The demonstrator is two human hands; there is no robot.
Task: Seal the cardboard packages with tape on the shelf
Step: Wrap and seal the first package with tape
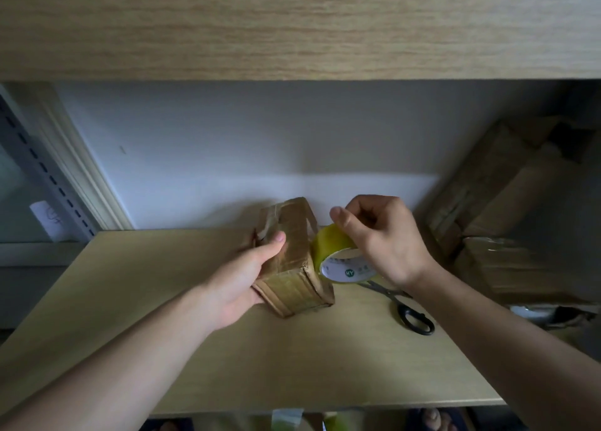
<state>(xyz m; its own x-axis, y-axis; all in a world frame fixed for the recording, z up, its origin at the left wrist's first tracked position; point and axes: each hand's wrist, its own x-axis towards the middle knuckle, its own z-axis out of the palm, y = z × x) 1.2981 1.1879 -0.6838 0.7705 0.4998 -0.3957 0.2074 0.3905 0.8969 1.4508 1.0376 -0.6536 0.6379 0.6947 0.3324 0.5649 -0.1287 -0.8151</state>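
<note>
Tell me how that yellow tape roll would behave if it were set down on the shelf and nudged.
The tape roll is a round ring, so set on its edge it would probably roll across the smooth shelf; laid flat it should stay put. Its hollow core suggests it is fairly light. The right hand grips it with curled fingers beside the small box, so it seems stiff enough to keep its shape.

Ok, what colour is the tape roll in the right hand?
Yellowish-green, with a white inner core, seen in the head view: tape roll held by the right hand.
</note>
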